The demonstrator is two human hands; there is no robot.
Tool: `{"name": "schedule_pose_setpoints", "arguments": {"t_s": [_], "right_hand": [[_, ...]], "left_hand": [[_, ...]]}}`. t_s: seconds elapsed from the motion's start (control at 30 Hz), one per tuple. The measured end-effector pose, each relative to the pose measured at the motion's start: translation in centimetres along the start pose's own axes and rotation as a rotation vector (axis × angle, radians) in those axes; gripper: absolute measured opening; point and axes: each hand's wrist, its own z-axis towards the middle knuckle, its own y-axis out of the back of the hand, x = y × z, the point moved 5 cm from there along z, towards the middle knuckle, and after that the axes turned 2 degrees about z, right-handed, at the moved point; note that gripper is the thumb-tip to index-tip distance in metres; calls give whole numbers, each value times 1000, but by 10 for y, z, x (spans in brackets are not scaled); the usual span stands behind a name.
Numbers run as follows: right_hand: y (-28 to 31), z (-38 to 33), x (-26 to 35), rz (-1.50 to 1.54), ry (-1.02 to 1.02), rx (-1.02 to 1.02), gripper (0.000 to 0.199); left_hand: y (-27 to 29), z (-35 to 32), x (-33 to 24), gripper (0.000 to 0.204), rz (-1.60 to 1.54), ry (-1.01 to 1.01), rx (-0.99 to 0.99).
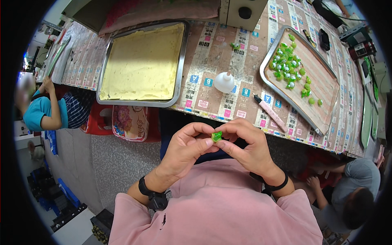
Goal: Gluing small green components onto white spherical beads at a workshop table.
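Observation:
A small green piece of soft-looking plastic (217, 136) is pinched between my two hands, just off the table's near edge. My left hand (181, 149) grips its left side between thumb and forefinger. From the other side, the thumb and forefinger of my right hand (248, 148) close on it too. The fingertips cover part of the piece. On the right, a metal-rimmed tray (324, 85) bears several small green figures (288, 65) with white bulging eyes, mostly heaped at its left. A similar green figure (235, 46) lies alone on the table.
A white squeeze bottle (224, 83) stands mid-table; a pink-handled tool (270, 113) lies to its right. At left, a metal tray (179, 69) lined with a yellow sheet overhangs the table edge. People sit at far left (45, 112) and lower right (353, 183).

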Motion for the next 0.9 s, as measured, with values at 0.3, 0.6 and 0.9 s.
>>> {"name": "schedule_pose_setpoints", "arguments": {"t_s": [0.3, 0.6, 0.9], "right_hand": [[-1, 0, 2, -25, 8, 35, 22], [-3, 2, 5, -133, 79, 63, 23], [-4, 2, 2, -44, 18, 70, 19]], "left_hand": [[4, 1, -1, 17, 11, 64, -4], [8, 1, -2, 14, 57, 81, -38], [9, 0, 0, 14, 24, 102, -45]]}}
